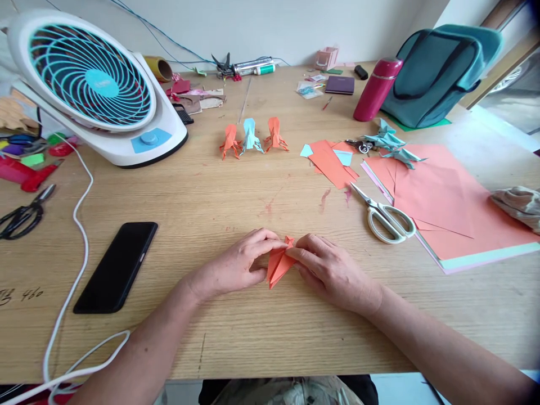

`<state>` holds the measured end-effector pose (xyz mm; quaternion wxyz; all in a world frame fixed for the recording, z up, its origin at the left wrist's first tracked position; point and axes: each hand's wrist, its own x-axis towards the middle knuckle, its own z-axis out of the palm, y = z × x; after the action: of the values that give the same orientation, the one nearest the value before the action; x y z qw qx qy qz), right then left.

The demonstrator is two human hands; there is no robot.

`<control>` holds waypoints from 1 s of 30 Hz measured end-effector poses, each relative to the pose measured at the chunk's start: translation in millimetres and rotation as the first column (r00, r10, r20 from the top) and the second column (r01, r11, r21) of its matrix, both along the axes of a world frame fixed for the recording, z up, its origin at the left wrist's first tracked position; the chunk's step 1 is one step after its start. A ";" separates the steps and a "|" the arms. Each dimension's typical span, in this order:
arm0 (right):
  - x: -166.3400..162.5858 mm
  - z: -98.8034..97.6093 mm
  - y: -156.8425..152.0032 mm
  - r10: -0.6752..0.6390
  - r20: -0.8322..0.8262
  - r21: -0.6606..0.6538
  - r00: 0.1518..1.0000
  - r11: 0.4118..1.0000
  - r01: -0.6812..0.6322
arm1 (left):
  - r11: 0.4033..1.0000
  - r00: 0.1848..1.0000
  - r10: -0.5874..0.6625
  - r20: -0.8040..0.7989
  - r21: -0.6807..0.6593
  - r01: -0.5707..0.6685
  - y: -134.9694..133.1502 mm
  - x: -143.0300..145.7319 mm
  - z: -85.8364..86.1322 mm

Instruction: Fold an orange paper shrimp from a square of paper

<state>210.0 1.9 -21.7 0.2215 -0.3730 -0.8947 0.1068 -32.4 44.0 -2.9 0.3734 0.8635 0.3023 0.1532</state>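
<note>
A small piece of folded orange paper is pinched between my two hands, low over the near middle of the table. My left hand grips its left side, with the index finger laid across the upper part. From the other side my right hand closes on the right edge, fingertips close to the left ones. Pointed layered flaps hang toward me, and a small tip sticks up between the fingers. Part of the paper is hidden under my fingers. Farther back stand an orange origami figure, a light blue one and another orange one.
White-handled scissors lie to the right beside orange paper sheets and paper scraps. A black phone, a white cable and a fan are on the left. A red bottle and teal bag stand back right.
</note>
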 end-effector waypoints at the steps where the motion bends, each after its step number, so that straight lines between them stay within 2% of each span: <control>1: 0.0 -0.1 -0.1 -0.002 -0.009 -0.013 1.000 1.000 0.001 | 1.000 1.000 -0.011 -0.003 -0.011 0.011 0.2 -0.8 0.7; 16: 5.7 3.5 3.4 0.023 -0.010 -0.106 1.000 0.994 -0.024 | 0.995 0.994 -0.059 0.087 -0.079 0.066 7.4 -5.9 -2.1; 25: 6.6 3.4 5.2 0.039 -0.018 -0.089 0.999 0.995 -0.040 | 0.991 0.992 -0.121 0.021 -0.049 0.122 7.3 -10.1 3.2; 28: 6.1 3.1 5.2 0.041 -0.029 -0.088 0.999 0.995 -0.044 | 0.994 0.994 -0.103 0.031 -0.032 0.104 6.2 -6.9 2.5; 30: 5.6 3.4 5.0 0.036 -0.033 -0.082 0.999 0.996 -0.038 | 0.999 0.997 -0.044 0.061 -0.002 0.044 4.5 -2.5 -1.2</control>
<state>215.7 6.9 -18.3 0.2178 -0.3634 -0.8926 0.1538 -34.9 48.5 -4.1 0.3873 0.8643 0.2719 0.1706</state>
